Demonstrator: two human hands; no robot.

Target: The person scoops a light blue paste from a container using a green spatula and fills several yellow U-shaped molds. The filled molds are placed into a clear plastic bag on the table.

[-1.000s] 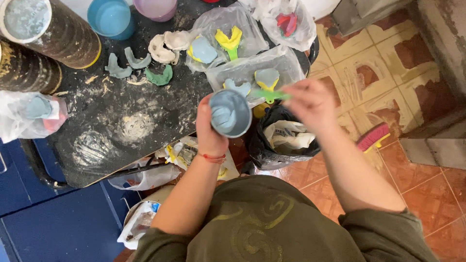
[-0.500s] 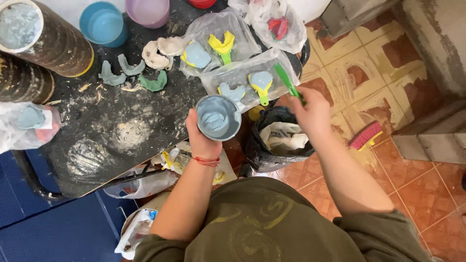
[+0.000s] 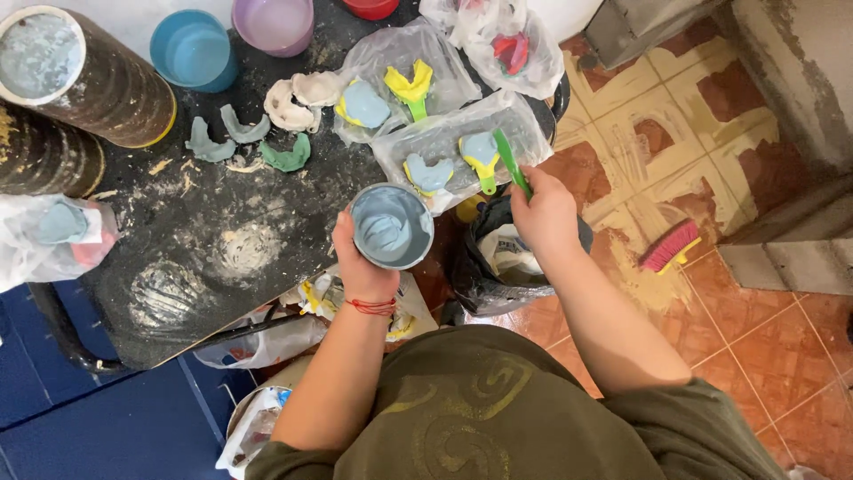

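My left hand (image 3: 360,262) grips a small flexible mixing bowl (image 3: 392,226) holding pale blue-grey paste, at the front edge of a dark, dusty worktop (image 3: 204,258). My right hand (image 3: 544,213) holds a green spatula (image 3: 510,160), its blade pointing up over a clear plastic bag (image 3: 462,147) with yellow dental trays filled with blue material (image 3: 481,151). A second tray (image 3: 428,174) lies in the same bag. The right hand is over a black bin bag (image 3: 498,267).
Grey and green plaster casts (image 3: 240,138) lie on the worktop. A blue bowl (image 3: 191,49), a purple bowl (image 3: 271,22) and two dark cylinders (image 3: 84,76) stand at the back. More bagged trays (image 3: 395,84) sit behind. A pink brush (image 3: 668,246) lies on the tiled floor.
The right hand has drawn the green spatula out of the bowl and moved it right, above the bagged trays. The left hand keeps the bowl almost in place.
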